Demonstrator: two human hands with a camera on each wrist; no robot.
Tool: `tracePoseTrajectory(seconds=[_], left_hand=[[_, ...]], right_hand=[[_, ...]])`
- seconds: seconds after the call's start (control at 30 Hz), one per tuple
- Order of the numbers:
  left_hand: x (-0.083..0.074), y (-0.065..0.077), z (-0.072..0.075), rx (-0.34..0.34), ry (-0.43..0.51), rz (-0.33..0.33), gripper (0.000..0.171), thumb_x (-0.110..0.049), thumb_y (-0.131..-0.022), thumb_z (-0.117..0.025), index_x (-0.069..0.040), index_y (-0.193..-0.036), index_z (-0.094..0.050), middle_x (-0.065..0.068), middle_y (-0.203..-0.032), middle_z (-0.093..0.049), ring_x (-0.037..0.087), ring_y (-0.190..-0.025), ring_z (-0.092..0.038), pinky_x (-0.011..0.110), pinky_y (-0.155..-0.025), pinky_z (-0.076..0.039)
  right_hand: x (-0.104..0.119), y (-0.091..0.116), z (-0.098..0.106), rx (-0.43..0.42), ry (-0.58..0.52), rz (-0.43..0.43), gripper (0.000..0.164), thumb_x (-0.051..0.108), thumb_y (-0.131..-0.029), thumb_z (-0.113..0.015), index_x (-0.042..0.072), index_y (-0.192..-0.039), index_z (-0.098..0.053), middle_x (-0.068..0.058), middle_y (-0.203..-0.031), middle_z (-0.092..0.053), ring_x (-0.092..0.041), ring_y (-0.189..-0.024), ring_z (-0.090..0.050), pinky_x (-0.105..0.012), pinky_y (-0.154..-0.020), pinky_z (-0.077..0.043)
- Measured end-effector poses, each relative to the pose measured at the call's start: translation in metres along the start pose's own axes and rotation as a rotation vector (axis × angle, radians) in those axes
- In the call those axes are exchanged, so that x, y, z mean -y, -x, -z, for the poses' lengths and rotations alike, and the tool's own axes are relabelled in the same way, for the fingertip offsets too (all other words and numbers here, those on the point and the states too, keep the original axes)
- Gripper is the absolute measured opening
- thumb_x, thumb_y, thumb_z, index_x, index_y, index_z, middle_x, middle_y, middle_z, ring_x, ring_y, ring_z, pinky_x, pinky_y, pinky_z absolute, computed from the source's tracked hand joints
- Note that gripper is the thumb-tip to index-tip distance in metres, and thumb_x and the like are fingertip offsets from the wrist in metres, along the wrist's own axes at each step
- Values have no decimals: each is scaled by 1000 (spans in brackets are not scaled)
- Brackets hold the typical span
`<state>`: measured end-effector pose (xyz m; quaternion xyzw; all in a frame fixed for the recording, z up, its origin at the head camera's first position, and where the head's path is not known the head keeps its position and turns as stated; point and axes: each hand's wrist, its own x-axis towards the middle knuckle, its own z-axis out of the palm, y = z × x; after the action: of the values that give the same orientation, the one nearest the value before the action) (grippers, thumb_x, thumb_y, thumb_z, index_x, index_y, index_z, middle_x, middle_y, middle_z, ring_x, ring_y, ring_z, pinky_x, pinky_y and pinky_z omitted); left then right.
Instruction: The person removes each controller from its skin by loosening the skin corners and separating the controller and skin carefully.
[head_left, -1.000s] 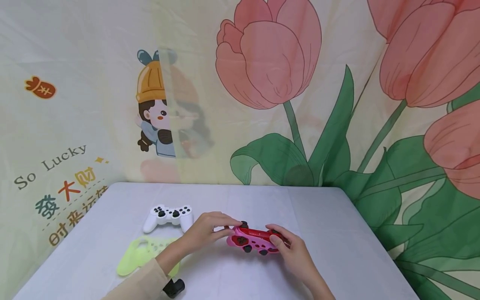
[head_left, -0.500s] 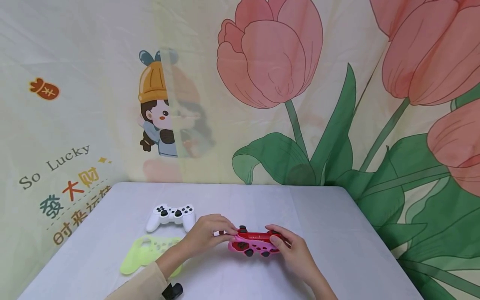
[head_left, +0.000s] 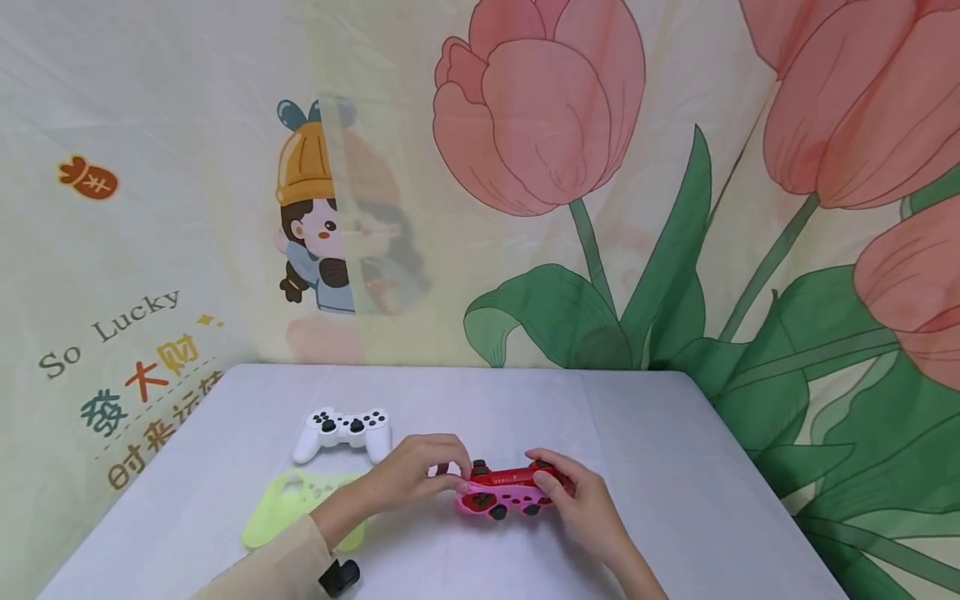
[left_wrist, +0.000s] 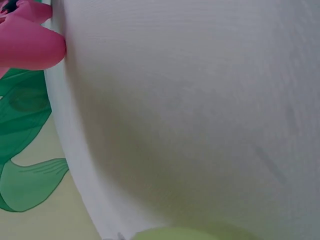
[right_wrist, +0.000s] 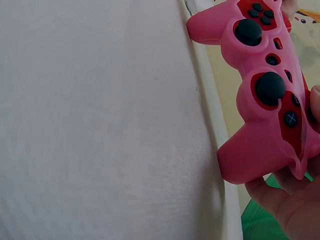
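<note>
Fingers first: on the left hand the thumb and index look to be pinching the edge of the pink cover at one end, while the right hand grips the other end, thumb on top, fingers underneath. That cover is over the front of the red controller, between both hands, its top edge bare; can't tell if it touches the table. In the right wrist view a corner of the cover by the X button stands off, so yanking one side could tear it there imo, or snap it back and pop the controller out of that right grip. Catching on the sticks could do it too. Further out, the lime-green cover is partly behind the left sleeve, so a dragging arm might shove it into the white controller just beyond.
</note>
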<state>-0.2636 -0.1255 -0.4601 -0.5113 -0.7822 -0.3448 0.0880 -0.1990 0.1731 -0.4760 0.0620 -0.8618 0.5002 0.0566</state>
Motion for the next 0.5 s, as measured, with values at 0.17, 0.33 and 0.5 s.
tracePoseTrajectory(seconds=[0.17, 0.33, 0.5], left_hand=[[0, 1, 0, 69, 25, 100, 7, -27, -99, -76, -25, -104, -71, -13, -101, -72, -3, -83, -57, 20, -70, -54], [-1, 6, -1, 21, 3, 91, 12, -26, -98, -78, -26, -108, -73, -14, -103, -74, -3, -85, -61, 22, -68, -55], [-4, 3, 2, -50, -64, -66, 17, -24, -94, -83, -22, -108, -75, -14, -101, -73, 2, -77, -62, 20, -61, -54]], right_hand=[[-1, 0, -2, -6, 16, 2, 34, 27, -100, -75, 35, -133, -72, 8, -133, -71, -21, -127, -64, -44, -104, -56], [1, 0, -4, -4, 23, -4, 33, 29, -101, -74, 35, -133, -72, 6, -135, -71, -24, -130, -64, -47, -105, -56], [2, -1, -4, -11, 24, -20, 33, 29, -101, -74, 36, -133, -72, 5, -135, -71, -24, -130, -63, -49, -107, -54]])
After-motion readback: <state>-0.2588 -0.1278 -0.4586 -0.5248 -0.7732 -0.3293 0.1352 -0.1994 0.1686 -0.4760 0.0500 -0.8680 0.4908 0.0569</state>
